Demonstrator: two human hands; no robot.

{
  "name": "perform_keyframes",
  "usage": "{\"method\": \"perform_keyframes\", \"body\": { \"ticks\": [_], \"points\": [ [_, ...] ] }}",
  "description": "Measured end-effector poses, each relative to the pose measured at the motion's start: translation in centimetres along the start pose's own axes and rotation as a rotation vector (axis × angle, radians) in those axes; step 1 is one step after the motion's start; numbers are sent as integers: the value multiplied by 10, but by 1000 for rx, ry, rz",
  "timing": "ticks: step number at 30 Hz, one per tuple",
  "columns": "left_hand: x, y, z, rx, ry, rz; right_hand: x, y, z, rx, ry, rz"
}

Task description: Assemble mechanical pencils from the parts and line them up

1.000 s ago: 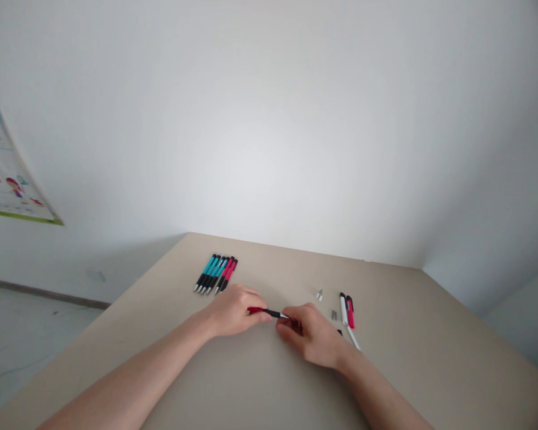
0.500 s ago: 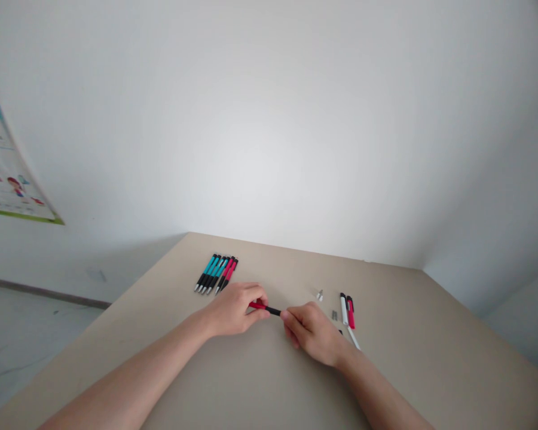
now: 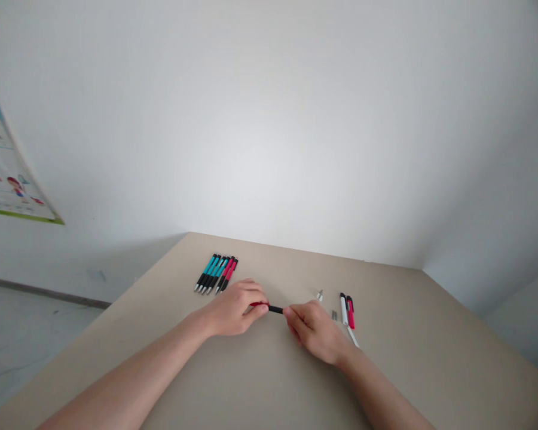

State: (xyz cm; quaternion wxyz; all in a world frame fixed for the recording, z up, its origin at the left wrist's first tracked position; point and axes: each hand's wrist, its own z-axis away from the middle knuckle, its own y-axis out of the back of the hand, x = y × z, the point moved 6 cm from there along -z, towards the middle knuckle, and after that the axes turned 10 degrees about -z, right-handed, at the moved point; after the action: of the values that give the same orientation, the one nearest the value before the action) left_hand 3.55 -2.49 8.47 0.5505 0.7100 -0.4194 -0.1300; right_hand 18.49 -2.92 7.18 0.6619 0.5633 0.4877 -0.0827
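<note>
Between my two hands, over the middle of the table, lies a red pen with a black grip (image 3: 275, 309). My left hand (image 3: 240, 307) is closed around its red barrel, thumb and fingers pinching it. My right hand (image 3: 311, 325) pinches the black grip end, and the pen's tip is hidden in those fingers. Just past my right hand are small silver pen tips (image 3: 320, 294) and small grey springs (image 3: 334, 315), too small to see clearly.
Several assembled pens (image 3: 216, 275), turquoise and red with black grips, lie in a row at the back left. To the right are a white pen barrel (image 3: 343, 307), a red pen barrel (image 3: 350, 312) and a thin white piece (image 3: 352, 336). A wall rises behind the table (image 3: 269, 382).
My right hand has shifted slightly to the right along the pen. My left fingers have rolled over the red barrel and cover more of it.
</note>
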Motion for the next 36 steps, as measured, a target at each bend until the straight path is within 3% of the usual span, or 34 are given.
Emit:
{"method": "perform_keyframes", "body": {
  "ticks": [7, 12, 24, 31, 36],
  "points": [
    [-3, 2, -2, 48, 24, -23, 3, -1, 0, -6, 15, 9],
    [1, -1, -2, -2, -17, -54, 0, 1, 0, 6, 19, 12],
    [-6, 0, 2, 47, 90, -24, 7, 0, -3, 42, 28, 34],
    [0, 1, -1, 1, -15, -58, 7, 7, -2, 99, -11, 83],
    [-2, 2, -1, 42, 7, -49, 9, 8, -1, 107, -65, 80]
  ]
}}
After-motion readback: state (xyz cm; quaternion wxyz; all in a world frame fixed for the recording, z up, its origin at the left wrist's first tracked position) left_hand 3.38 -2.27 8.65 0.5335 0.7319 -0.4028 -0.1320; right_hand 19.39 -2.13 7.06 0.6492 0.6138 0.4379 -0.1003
